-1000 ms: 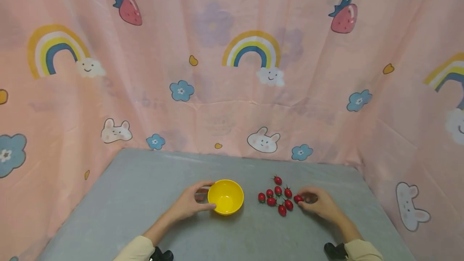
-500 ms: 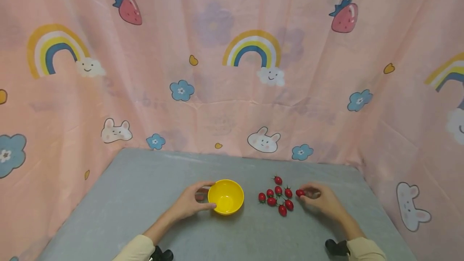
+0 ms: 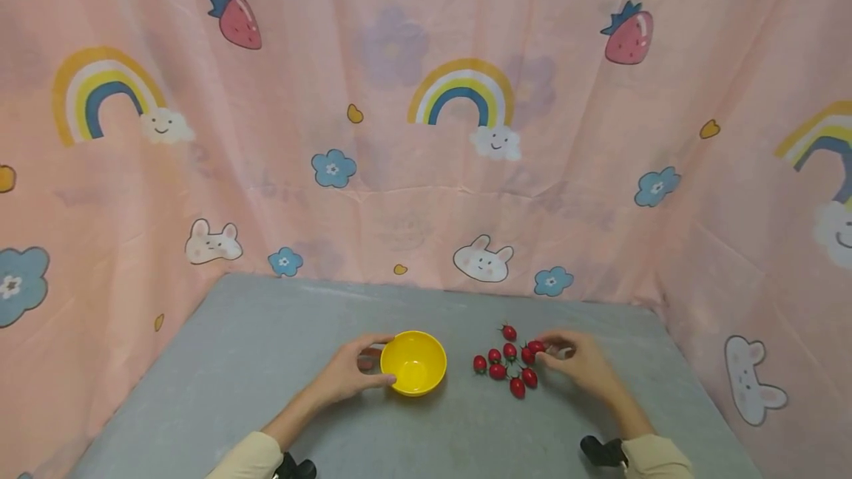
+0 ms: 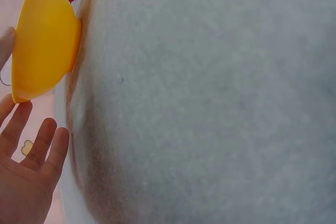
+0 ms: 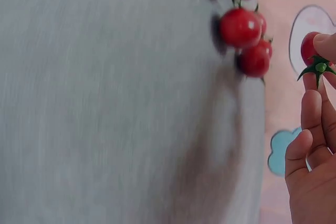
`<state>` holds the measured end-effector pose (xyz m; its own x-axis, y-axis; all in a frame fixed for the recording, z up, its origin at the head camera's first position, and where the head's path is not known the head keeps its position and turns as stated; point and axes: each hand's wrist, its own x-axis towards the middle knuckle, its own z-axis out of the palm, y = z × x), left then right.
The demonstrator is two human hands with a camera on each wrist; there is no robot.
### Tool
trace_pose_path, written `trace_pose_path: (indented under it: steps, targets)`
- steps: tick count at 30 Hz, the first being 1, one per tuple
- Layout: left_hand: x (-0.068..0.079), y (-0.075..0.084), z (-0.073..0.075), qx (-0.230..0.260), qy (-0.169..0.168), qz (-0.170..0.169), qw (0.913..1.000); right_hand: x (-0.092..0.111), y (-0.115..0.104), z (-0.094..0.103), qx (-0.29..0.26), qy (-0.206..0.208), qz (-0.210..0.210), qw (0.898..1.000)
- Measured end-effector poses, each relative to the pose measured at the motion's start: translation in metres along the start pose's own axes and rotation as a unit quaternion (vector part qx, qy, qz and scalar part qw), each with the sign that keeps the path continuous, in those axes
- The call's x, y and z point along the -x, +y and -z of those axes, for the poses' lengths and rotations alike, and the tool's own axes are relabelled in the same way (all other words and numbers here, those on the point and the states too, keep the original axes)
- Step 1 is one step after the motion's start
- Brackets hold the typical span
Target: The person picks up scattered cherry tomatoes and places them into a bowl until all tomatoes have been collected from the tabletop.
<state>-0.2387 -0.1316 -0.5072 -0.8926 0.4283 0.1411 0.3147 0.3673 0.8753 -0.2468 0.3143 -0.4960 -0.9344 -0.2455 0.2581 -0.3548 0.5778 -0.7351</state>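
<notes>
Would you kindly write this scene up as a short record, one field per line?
Left hand: holds the yellow bowl at its rim
Right hand: pinches a red tomato, raised off the table
Bowl position: upright, left of the tomatoes
Other tomatoes: loose group on the table
Table: grey
Backdrop: pink patterned cloth

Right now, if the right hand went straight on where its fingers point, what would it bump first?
Most likely the cherry tomato just beside the one that the right hand pinches. The held tomato looks raised, though, so it may pass over; depth is unclear.
</notes>
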Motion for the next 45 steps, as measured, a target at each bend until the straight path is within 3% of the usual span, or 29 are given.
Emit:
trace_pose_path:
  steps: [10,16,24,39,45]
  targets:
    - [0.001,-0.001,0.001,0.019,0.004,0.001,0.9998,-0.013,-0.016,-0.023,-0.035,-0.005,0.019,0.999]
    - [0.002,-0.003,0.000,-0.006,-0.004,0.011,0.9999,-0.019,-0.025,-0.032,-0.062,-0.010,0.050,0.997]
    - [0.001,-0.005,0.000,-0.010,-0.002,0.000,0.9999,-0.028,-0.046,-0.048,-0.068,-0.023,0.050,0.996]
    - [0.000,0.000,0.000,-0.008,-0.003,0.011,0.9999,-0.038,-0.069,-0.071,-0.068,-0.046,0.033,0.996]
    - [0.001,0.002,0.000,-0.017,0.001,0.005,0.9998,-0.042,-0.079,-0.081,-0.081,-0.065,0.049,0.993]
